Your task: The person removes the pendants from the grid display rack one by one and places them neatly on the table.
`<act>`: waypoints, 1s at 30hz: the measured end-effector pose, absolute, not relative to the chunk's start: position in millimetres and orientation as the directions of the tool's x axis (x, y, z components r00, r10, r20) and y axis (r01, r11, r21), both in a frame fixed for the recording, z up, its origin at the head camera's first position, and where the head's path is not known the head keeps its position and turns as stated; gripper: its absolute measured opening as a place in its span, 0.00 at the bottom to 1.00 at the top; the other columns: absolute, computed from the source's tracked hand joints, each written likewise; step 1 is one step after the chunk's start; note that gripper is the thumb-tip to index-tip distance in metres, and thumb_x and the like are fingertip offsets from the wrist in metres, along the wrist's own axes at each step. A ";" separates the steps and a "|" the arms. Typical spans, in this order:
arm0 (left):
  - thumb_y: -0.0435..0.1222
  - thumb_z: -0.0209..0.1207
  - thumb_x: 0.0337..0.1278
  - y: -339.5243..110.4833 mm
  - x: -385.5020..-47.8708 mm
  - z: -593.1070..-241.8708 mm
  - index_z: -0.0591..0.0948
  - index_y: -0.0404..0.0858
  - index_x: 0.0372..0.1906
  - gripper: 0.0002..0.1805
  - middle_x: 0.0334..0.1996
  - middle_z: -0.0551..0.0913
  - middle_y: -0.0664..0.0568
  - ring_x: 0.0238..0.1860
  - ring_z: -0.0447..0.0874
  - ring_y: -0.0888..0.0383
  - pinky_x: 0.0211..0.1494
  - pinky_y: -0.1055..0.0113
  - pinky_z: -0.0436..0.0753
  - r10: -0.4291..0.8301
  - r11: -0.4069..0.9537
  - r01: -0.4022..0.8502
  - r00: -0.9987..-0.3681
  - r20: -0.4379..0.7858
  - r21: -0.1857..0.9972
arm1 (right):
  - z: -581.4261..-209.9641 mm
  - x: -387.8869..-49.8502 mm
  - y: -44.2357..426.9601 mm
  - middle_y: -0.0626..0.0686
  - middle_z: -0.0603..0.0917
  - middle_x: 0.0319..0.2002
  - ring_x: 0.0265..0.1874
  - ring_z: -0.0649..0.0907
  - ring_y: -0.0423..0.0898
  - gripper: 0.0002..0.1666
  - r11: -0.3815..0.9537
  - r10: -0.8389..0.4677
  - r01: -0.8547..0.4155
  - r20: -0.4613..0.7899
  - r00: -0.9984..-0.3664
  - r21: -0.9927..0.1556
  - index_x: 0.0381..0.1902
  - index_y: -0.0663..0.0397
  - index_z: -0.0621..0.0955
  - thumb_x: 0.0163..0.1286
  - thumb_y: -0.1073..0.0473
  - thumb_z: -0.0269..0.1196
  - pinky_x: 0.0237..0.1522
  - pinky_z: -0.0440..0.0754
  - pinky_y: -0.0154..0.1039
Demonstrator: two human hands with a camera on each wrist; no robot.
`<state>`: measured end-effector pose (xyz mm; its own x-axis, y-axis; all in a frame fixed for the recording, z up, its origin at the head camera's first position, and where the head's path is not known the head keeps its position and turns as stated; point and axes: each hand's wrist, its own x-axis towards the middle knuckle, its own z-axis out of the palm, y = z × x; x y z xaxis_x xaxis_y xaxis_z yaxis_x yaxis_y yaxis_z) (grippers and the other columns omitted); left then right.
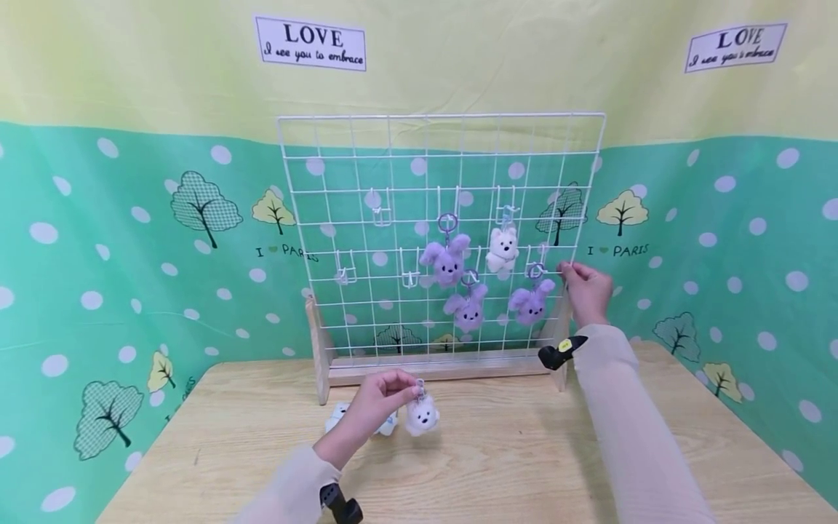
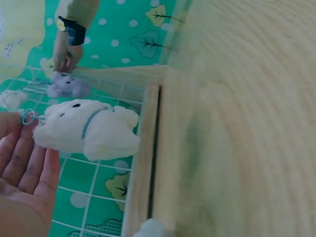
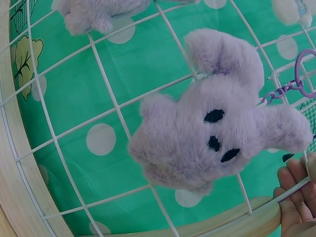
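Note:
My left hand [image 1: 372,405] pinches the ring of a white plush keychain [image 1: 422,416], which dangles just above the table. In the left wrist view this plush [image 2: 89,129] has a blue cord round its neck. My right hand [image 1: 589,291] grips the right edge of the white wire grid [image 1: 393,316]. In the right wrist view the hand [image 3: 298,197] is beside a purple bunny plush [image 3: 202,133]. Three purple bunnies and one white plush [image 1: 503,249] hang from the grid's hooks. Three other hooks hold nothing, one of them at upper left [image 1: 382,215].
Behind my left hand, more white plush [image 1: 337,415] lies on the wooden table [image 1: 497,466], partly hidden by the hand. Wooden feet [image 1: 318,349] and a wooden base bar [image 1: 445,367] support the grid. A green and yellow printed cloth [image 1: 78,247] stands behind and at both sides.

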<state>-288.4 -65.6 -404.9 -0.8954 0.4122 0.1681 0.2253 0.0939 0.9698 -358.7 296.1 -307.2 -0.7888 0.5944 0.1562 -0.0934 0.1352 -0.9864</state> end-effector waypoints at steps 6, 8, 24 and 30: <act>0.33 0.62 0.57 -69.4 -285.0 -419.6 0.80 0.27 0.40 0.12 0.36 0.85 0.49 0.35 0.81 0.63 0.42 0.72 0.80 0.470 0.119 0.194 -0.875 0.117 0.974 | -305.0 -357.6 295.8 0.54 0.81 0.53 0.53 0.80 0.49 0.22 0.143 0.607 -0.098 0.166 -0.777 -0.985 0.54 0.52 0.80 0.67 0.48 0.60 0.56 0.76 0.38; 0.33 0.61 0.56 -69.9 -285.2 -423.0 0.80 0.27 0.40 0.11 0.35 0.85 0.48 0.35 0.81 0.63 0.42 0.72 0.80 0.486 0.127 0.193 -0.867 0.108 0.973 | -304.7 -357.7 295.7 0.54 0.81 0.53 0.53 0.80 0.48 0.21 0.141 0.611 -0.102 0.167 -0.774 -0.985 0.53 0.53 0.80 0.67 0.49 0.60 0.56 0.76 0.38; 0.34 0.61 0.58 -60.2 -305.2 -438.5 0.81 0.31 0.40 0.10 0.35 0.85 0.49 0.35 0.79 0.61 0.40 0.68 0.80 0.361 0.223 0.189 -0.927 0.099 0.956 | -308.0 -360.5 296.3 0.55 0.82 0.52 0.53 0.80 0.49 0.20 0.139 0.606 -0.112 0.174 -0.776 -0.984 0.53 0.54 0.80 0.67 0.50 0.60 0.55 0.76 0.38; 0.33 0.61 0.58 -57.0 -316.7 -444.6 0.82 0.33 0.39 0.08 0.36 0.85 0.49 0.36 0.79 0.60 0.41 0.69 0.79 0.332 0.248 0.188 -0.938 0.099 0.950 | -307.9 -361.5 296.4 0.55 0.82 0.52 0.52 0.80 0.49 0.20 0.143 0.608 -0.106 0.172 -0.775 -0.984 0.53 0.54 0.80 0.67 0.50 0.61 0.54 0.77 0.36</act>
